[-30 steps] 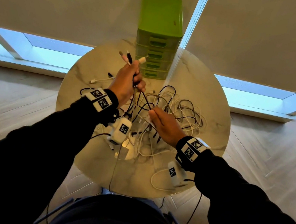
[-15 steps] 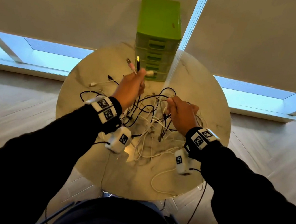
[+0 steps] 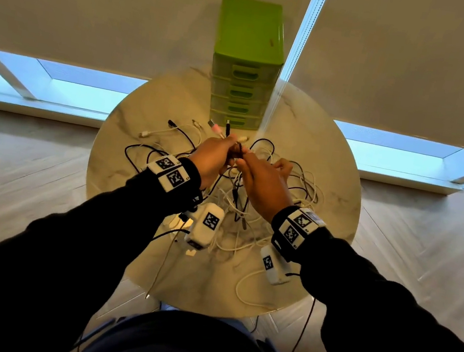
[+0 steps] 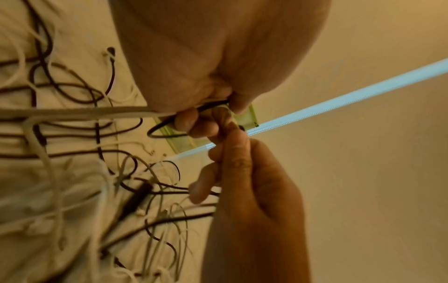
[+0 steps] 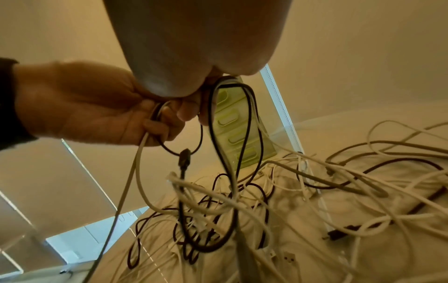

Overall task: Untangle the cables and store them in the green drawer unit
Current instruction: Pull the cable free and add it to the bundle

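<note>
Cables [image 3: 253,209] pinched between both hands, left [image 3: 212,158] and right [image 3: 262,183], fingertips touching.

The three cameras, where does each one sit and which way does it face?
Head: on the person's head, looking down at the round table; both sleeves show.
Left wrist: looks along the left hand gripping cables.
Right wrist: looks along the right hand holding cable loops.
All three share the green drawer unit.

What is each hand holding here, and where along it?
Left hand grips several cables just below their plug ends; right hand pinches a black cable loop at its top bend.
</note>
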Demonstrator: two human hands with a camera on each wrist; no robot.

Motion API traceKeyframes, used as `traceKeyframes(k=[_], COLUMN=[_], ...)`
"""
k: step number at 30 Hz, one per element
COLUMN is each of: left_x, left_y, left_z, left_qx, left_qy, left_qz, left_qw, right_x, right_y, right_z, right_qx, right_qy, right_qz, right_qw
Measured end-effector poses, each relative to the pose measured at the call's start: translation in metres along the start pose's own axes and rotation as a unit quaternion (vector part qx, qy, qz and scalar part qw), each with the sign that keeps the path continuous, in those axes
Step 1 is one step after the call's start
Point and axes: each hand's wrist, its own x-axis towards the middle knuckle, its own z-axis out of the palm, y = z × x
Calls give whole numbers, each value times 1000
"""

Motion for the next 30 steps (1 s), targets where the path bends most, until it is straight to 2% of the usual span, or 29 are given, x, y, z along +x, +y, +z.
traceKeyframes(k=[4, 10, 13, 15, 17, 19, 21, 23, 26, 28, 30], left_x=[-2, 0, 1, 0, -7, -13, -14, -11, -5, -8, -8], left_y=[15, 57, 72, 74, 69, 56, 37, 18, 1, -1, 1], left_z=[4, -28, -37, -39, -36, -29, -22, -17, -9, -4, -1], left_qx=[-138, -231, -258, -207, -74, 99, 230, 287, 347, 334, 302], left_qy=[-10, 26, 58, 99, 105, 60, 7, 3, 20, 21, 20], left_qz=[28, 120, 188, 239, 271, 285, 265, 231, 174, 121, 98], left_qw=[990, 965, 946, 944, 954, 952, 936, 930, 921, 934, 948], right_x=[-7, -22, -27, -25, -19, -12, -5, 2, 6, 6, 7], right_y=[5, 46, 61, 67, 74, 79, 74, 57, 30, 19, 9], right_z=[1, 8, 3, 1, -1, -4, -10, -20, -25, -23, -21], right_qx=[11, 62, 50, 36, 39, 55, 63, 74, 73, 59, 61], right_qy=[-53, -124, -123, -122, -120, -83, -11, 12, 2, 0, -7], right_qz=[-34, 32, 48, 44, 68, 106, 119, 111, 74, 43, 18], right_qw=[998, 990, 990, 991, 990, 989, 991, 991, 995, 997, 998])
